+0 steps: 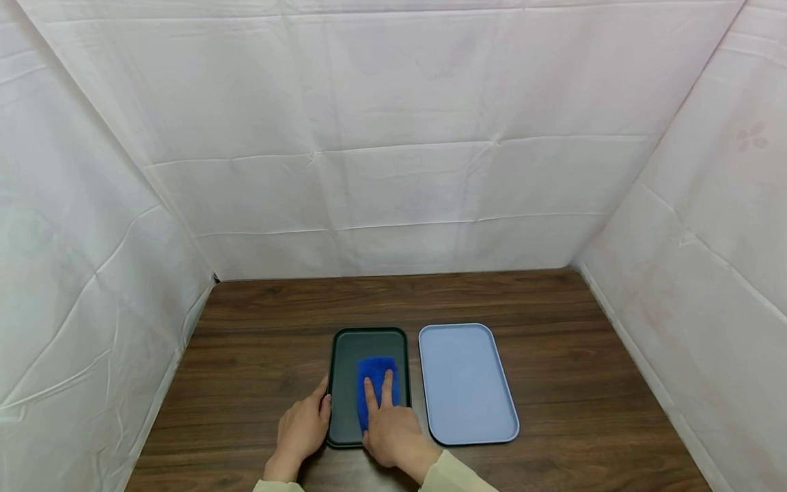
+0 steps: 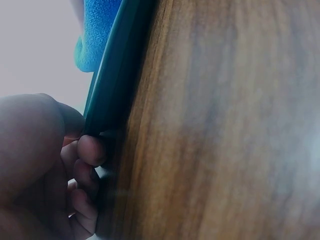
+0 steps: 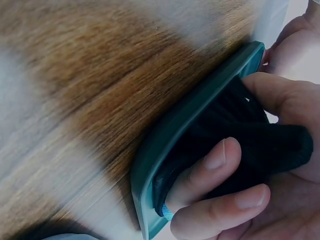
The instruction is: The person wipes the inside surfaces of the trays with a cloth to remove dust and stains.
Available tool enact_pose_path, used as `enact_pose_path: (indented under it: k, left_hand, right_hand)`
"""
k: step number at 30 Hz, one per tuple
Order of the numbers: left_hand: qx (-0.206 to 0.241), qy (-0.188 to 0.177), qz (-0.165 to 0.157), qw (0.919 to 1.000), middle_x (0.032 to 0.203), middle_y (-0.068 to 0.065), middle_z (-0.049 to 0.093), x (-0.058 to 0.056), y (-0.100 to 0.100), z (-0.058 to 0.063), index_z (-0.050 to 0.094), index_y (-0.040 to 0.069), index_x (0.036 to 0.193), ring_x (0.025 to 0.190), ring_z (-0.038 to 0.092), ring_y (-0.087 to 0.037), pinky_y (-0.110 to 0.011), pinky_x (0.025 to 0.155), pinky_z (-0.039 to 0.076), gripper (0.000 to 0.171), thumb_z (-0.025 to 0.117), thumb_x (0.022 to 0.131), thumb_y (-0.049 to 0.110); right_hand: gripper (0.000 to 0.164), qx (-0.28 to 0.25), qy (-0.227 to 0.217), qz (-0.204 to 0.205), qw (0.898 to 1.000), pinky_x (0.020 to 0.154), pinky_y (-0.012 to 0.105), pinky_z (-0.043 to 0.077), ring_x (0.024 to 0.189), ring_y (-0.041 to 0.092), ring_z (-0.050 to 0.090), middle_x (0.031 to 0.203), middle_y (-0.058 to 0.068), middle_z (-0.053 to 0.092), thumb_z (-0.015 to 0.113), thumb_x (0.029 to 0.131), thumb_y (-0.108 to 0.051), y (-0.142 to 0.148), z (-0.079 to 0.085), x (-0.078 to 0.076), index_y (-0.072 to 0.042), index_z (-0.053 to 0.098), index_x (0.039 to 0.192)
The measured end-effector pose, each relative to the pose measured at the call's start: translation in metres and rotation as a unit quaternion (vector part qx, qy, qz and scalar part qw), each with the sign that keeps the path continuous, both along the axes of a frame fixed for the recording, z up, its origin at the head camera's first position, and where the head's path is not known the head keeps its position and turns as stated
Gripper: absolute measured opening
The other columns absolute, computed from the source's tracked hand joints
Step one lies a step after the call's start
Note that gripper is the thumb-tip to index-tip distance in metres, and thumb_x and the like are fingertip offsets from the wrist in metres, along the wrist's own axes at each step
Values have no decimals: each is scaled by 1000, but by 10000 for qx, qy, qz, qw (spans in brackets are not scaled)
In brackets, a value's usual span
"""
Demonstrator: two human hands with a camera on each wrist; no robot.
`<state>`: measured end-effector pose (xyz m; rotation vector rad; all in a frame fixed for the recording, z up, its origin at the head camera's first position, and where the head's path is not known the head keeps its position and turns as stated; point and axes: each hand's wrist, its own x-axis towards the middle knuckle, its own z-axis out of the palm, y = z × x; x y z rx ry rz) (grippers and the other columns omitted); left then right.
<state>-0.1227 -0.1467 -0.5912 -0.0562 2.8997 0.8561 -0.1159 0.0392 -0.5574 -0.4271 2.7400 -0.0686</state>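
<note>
A dark green rectangular tray [image 1: 346,362] lies on the wooden table. At its near left edge my left hand [image 1: 303,425] holds the rim; in the left wrist view the thumb and curled fingers [image 2: 91,150] meet at that edge. My right hand [image 1: 393,432] is over the tray's near right part, on a blue cloth [image 1: 378,365]. The index and middle fingers stretch forward, spread apart, pressing the cloth onto the tray. Seen from the right wrist, the other fingers [image 3: 215,160] curl around the cloth's shaded, bunched end, which reaches toward the palm.
Just right of the green tray lies a light blue tray [image 1: 467,383], with a narrow strip of table between them. The brown wooden table [image 1: 590,383] extends to both sides. White cloth walls [image 1: 393,184] enclose its back, left and right.
</note>
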Motion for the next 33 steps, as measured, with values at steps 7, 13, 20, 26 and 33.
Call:
enact_pose_path:
  k: [7, 13, 20, 26, 33]
  left_hand:
    - [-42, -12, -12, 10000, 66, -6, 61, 0, 0, 0, 51, 22, 155, 52, 47, -17, -35, 50, 36, 48, 53, 107, 27]
    - [-31, -76, 1, 10000, 61, -3, 52, 0, 0, 1, 51, 22, 155, 52, 46, -18, -34, 50, 35, 49, 54, 107, 27]
    - [-50, -29, -12, 10000, 66, -6, 60, 1, 1, 3, 51, 20, 155, 54, 47, -17, -34, 51, 36, 49, 54, 106, 27]
    - [-24, -96, -54, 9999, 59, -3, 51, 1, 0, 2, 50, 20, 155, 50, 43, -17, -34, 49, 33, 49, 54, 107, 27]
    - [-57, -32, -73, 10000, 57, -1, 48, 0, -1, 0, 51, 19, 155, 49, 42, -17, -34, 49, 33, 49, 54, 107, 28]
  right_hand:
    - [93, 30, 36, 8, 10000, 49, 31, 47, 47, 16, 52, 170, 28, 13, 65, 97, -50, 3, -2, -1, -18, 14, 168]
    - [93, 136, -27, -43, 9999, 50, 31, 48, 48, 17, 53, 170, 28, 13, 65, 97, -50, 6, -1, -3, -18, 14, 168]
    - [92, 149, 5, -102, 9998, 47, 31, 47, 46, 16, 51, 170, 28, 15, 65, 97, -48, 8, 1, -3, -18, 16, 168]
    - [91, 166, -5, -119, 9998, 45, 30, 44, 43, 15, 50, 170, 28, 15, 65, 97, -48, 10, 3, -3, -18, 16, 168]
    - [91, 52, 14, -117, 9999, 46, 30, 46, 43, 16, 50, 169, 31, 16, 67, 96, -44, 12, 3, -6, -16, 18, 167]
